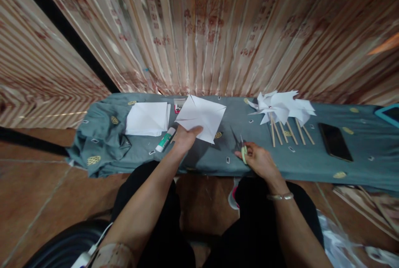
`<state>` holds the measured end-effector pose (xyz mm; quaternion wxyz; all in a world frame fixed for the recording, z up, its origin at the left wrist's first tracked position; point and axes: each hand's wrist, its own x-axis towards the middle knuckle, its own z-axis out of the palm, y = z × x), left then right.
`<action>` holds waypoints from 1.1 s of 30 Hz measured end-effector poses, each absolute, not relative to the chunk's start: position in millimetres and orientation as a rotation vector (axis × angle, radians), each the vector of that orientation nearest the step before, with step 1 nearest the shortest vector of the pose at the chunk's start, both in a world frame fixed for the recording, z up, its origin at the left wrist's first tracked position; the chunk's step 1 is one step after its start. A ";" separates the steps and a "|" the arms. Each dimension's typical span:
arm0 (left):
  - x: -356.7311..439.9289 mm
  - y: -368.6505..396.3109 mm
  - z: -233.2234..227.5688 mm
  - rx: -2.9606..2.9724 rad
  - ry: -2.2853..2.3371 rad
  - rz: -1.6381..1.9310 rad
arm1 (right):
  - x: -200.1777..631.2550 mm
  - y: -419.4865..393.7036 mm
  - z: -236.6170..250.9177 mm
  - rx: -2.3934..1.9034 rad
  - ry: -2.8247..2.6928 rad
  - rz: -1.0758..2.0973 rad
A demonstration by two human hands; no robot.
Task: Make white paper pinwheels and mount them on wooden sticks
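Observation:
My left hand [188, 137] grips a square sheet of white paper [202, 114] near its lower edge, thumb on top. Slits run inward from the sheet's corners. In my right hand [257, 158] is a pair of scissors [244, 153] with pale green handles; fingers wrap the handles and the blades point away from me, apart from the paper. Beside my left hand lies a green and white glue stick [165, 139]. A stack of white paper [147, 117] rests farther left. Just behind the held sheet sits a small red and clear box [178, 106], its contents too small to name.
White paper pinwheels [282, 108] on several wooden sticks [287, 131] lie right of the scissors. Beyond them are a black phone [335, 141] and a blue-edged object [388, 114]. Everything rests on a narrow cloth-covered bench [199, 168] before a striped curtain [205, 31].

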<state>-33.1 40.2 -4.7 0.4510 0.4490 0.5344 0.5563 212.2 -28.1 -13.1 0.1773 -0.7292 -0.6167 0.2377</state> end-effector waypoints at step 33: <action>-31.5 24.7 -29.1 0.813 1.207 1.273 | 229.6 -16.0 0.4 -2.481 -1.910 0.103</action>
